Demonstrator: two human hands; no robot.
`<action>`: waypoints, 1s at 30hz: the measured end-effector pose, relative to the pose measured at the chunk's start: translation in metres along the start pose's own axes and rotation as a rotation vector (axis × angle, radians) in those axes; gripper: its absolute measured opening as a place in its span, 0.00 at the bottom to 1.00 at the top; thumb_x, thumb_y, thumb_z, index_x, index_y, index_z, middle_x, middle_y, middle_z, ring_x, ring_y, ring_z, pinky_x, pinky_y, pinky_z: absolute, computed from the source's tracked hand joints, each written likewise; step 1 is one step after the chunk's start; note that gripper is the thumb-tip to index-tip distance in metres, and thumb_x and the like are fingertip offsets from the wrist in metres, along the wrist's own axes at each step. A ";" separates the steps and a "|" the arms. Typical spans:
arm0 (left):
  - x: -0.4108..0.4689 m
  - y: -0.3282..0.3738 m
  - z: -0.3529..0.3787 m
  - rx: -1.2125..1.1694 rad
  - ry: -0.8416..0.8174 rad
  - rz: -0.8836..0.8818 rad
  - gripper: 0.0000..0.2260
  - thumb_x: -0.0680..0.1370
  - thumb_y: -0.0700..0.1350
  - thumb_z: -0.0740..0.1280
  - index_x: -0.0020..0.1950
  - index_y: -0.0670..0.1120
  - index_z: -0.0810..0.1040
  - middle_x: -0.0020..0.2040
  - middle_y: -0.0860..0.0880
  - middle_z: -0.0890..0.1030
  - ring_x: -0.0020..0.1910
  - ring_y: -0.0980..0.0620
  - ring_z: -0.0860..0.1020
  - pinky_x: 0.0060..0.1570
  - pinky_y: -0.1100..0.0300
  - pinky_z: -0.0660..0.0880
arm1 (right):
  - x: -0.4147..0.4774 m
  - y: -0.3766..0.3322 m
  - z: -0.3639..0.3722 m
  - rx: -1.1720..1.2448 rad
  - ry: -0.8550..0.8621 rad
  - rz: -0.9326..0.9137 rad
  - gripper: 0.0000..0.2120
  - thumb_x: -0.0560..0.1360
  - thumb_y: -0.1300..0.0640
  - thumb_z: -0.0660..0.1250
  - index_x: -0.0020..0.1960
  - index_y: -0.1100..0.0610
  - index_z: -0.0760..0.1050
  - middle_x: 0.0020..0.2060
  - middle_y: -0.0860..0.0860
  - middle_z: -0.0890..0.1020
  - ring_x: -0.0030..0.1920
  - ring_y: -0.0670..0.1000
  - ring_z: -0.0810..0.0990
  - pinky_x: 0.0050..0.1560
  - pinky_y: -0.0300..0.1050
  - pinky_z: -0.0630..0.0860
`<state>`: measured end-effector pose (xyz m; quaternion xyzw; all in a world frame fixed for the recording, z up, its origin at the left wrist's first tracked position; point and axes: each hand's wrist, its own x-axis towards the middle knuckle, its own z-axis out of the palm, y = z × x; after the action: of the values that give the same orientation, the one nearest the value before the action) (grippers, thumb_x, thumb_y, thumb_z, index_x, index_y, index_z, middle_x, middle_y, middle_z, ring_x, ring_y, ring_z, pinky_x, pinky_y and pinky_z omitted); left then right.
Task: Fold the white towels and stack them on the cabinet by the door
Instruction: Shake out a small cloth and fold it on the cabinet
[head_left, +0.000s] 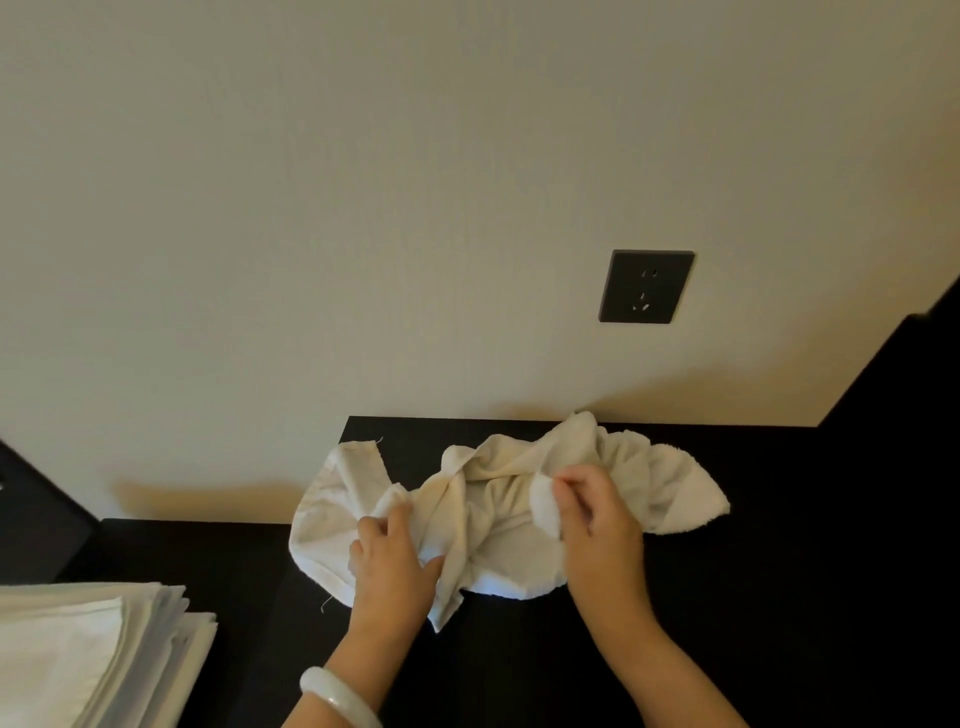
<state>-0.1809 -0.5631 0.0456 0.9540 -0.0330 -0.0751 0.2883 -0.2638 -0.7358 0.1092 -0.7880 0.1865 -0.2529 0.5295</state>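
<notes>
left grip (395, 561): fingers curled in, pinching a bunched ridge of the towel (493, 551). Looks to me like it's pinning that end so the cloth doesn't slide.
right grip (597, 519): thumb and fingers closed on a small white edge or corner, lifted a bit off the heap. My guess is it's hunting for the hem so the towel can be pulled out flat.
towel: crumpled and twisted, lying on the dark counter (779, 571). It sits under and between both grips, with loose ends spilling out past each one. No fold made yet, I'd say.
folded stack (78, 649): well off to the near left of the left grip. It's neat and flat, probably parked there to leave working room.
bracelet (332, 696): pale, on the wrist just behind the left grip.
outlet (647, 287): on the wall (363, 208), beyond the right grip.
next bit: probably a shake or tug apart to spread the towel. Twisted cloth like this tends to snag on itself.
</notes>
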 end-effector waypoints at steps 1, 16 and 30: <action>0.000 0.001 -0.001 -0.026 -0.007 -0.005 0.33 0.74 0.56 0.72 0.74 0.54 0.60 0.62 0.48 0.64 0.60 0.46 0.69 0.65 0.52 0.70 | -0.002 0.000 0.011 0.004 -0.074 0.018 0.04 0.81 0.57 0.64 0.51 0.49 0.74 0.43 0.43 0.80 0.48 0.38 0.78 0.44 0.31 0.76; -0.016 0.041 -0.055 -0.495 -0.012 0.013 0.02 0.80 0.44 0.66 0.52 0.48 0.77 0.39 0.50 0.83 0.36 0.54 0.82 0.43 0.59 0.80 | -0.014 -0.009 0.044 0.044 -0.158 -0.120 0.08 0.78 0.64 0.68 0.49 0.52 0.81 0.46 0.41 0.81 0.51 0.40 0.80 0.49 0.31 0.76; -0.055 0.099 -0.062 -0.963 -0.429 0.069 0.14 0.83 0.36 0.58 0.61 0.53 0.75 0.43 0.41 0.85 0.44 0.46 0.85 0.51 0.55 0.81 | -0.005 -0.003 -0.027 -0.276 -0.312 -0.291 0.10 0.76 0.57 0.72 0.47 0.41 0.77 0.45 0.36 0.77 0.54 0.45 0.79 0.52 0.25 0.70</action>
<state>-0.2266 -0.6060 0.1587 0.6752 -0.0843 -0.2658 0.6828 -0.2836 -0.7516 0.1188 -0.9008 0.0197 -0.1741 0.3972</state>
